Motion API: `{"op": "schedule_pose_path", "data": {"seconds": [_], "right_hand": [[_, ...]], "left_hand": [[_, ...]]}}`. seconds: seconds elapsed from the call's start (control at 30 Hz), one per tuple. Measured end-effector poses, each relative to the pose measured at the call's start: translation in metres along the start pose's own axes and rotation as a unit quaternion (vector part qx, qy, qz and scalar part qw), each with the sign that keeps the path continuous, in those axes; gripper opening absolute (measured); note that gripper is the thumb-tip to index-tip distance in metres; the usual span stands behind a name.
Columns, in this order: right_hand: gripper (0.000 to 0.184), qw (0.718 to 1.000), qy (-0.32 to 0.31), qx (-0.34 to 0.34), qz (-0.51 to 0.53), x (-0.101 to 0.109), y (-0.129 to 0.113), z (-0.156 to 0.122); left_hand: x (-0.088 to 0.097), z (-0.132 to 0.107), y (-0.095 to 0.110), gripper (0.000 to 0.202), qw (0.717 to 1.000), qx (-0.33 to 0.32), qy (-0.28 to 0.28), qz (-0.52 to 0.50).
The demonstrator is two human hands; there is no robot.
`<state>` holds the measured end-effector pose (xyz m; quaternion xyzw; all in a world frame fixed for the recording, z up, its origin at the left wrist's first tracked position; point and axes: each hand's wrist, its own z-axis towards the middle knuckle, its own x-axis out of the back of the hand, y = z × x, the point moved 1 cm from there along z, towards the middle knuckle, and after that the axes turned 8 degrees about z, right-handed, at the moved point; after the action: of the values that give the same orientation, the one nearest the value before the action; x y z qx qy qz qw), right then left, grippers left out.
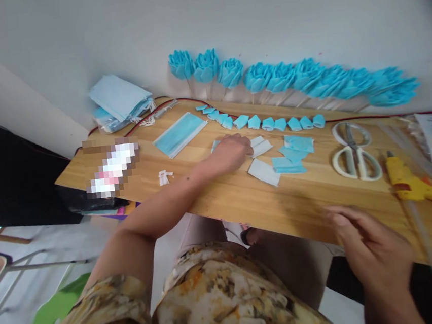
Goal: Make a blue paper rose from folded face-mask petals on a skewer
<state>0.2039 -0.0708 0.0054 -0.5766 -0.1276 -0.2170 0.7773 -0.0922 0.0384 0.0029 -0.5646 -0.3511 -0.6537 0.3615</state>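
Observation:
My left hand (232,153) is over the middle of the wooden table, its fingers bent down among cut pieces of face mask. A white cut piece (260,146) lies right beside its fingertips, and another white piece (265,171) is just to the right and nearer me. Whatever the left fingers hold is hidden under them. Blue cut pieces (296,146) lie loosely overlapped to the right. By the table's front edge, my right hand (373,248) is raised with thumb and fingers closed together, and nothing shows in it.
A whole blue mask (180,134) lies left of a row of folded blue petals (268,124). Blue flowers on sticks (257,78) lean against the wall. Scissors (355,153) and a yellow glue gun (412,184) are at right. Stacked masks (118,97) and white scraps (164,177) are at left.

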Motion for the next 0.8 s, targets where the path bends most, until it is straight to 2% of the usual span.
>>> {"op": "schedule_pose_path", "data": {"seconds": [0.07, 0.17, 0.3, 0.43, 0.57, 0.8], "right_hand": [[0.017, 0.999, -0.020, 0.019, -0.021, -0.008, -0.004, 0.004], [0.031, 0.997, -0.068, -0.013, -0.021, -0.016, 0.003, 0.000], [0.044, 0.996, -0.072, 0.012, -0.051, -0.029, 0.006, -0.002], [0.041, 0.982, -0.096, 0.094, -0.135, -0.039, 0.006, -0.002], [0.039, 0.970, -0.060, 0.171, -0.160, -0.042, 0.009, -0.005], [0.037, 0.968, -0.055, 0.182, -0.164, -0.042, 0.008, -0.005]], "left_hand": [[-0.001, 0.000, -0.002, 0.042, 1.000, -0.001, 0.011, -0.015], [-0.002, -0.001, -0.007, 0.045, 0.999, -0.006, 0.026, -0.042], [-0.005, -0.002, -0.013, 0.043, 0.998, -0.022, 0.035, -0.052], [-0.010, -0.002, -0.020, 0.041, 0.996, -0.026, 0.065, -0.058], [-0.014, -0.001, -0.024, 0.042, 0.995, -0.040, 0.075, -0.061], [-0.015, -0.006, -0.021, 0.040, 0.994, -0.033, 0.077, -0.065]]}}
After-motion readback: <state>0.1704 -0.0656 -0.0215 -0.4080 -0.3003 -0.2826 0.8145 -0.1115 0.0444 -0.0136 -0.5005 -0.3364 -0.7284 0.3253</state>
